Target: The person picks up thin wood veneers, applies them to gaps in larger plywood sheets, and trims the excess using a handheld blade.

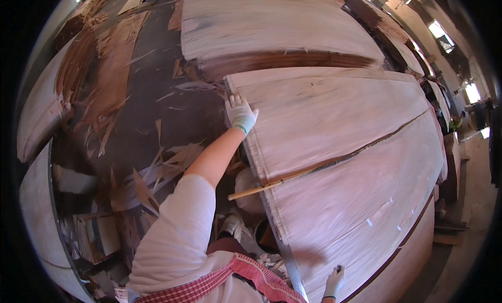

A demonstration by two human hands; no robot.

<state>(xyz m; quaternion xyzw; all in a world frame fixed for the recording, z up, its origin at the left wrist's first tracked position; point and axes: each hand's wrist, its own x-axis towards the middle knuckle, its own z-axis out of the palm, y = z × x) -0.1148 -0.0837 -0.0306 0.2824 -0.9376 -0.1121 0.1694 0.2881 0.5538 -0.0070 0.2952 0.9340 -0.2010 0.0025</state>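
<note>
At ten o'clock of the thin, floppy, splinter-prone veneer sheet (334,115), its corner is pinched by the left hand (240,113); the right hand (333,282) lies flat, fingers released, at five o'clock.

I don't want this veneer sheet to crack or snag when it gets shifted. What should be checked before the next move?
1. Left hand on the far corner of the top veneer sheet: ok.
2. Right hand on the near sheet: ok.
3. Both hands gloved: ok.
4. Wooden stick pokes out between sheets: not ok.
5. Floor beside the stack strewn with veneer scraps: not ok.
6. Grip firmness: cannot tell.
</note>
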